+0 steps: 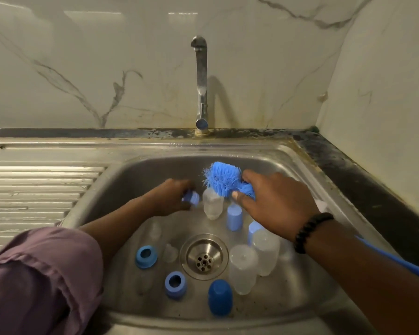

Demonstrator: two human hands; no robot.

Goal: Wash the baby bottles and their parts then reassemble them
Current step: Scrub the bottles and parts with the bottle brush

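Note:
Baby bottle parts lie scattered in a steel sink (136, 170). My left hand (169, 198) grips a small blue ring (191, 198) near the back of the basin. My right hand (276, 204) holds a blue bottle brush (221, 177) by its bristle end, its long handle (394, 258) trailing past my wrist. A clear bottle (212, 204) stands between the hands. Two more clear bottles (242, 272) (265, 252) stand upside down right of the drain. Blue rings (146, 257) (176, 284), blue caps (220, 297) (234, 216) and clear teats (170, 253) rest on the basin floor.
The drain (204, 257) sits mid-basin. A chrome tap (201, 83) rises behind the sink, with no water running. A ribbed draining board (34, 189) spreads to the left. A dark counter edge (348, 170) and marble walls close off the right side.

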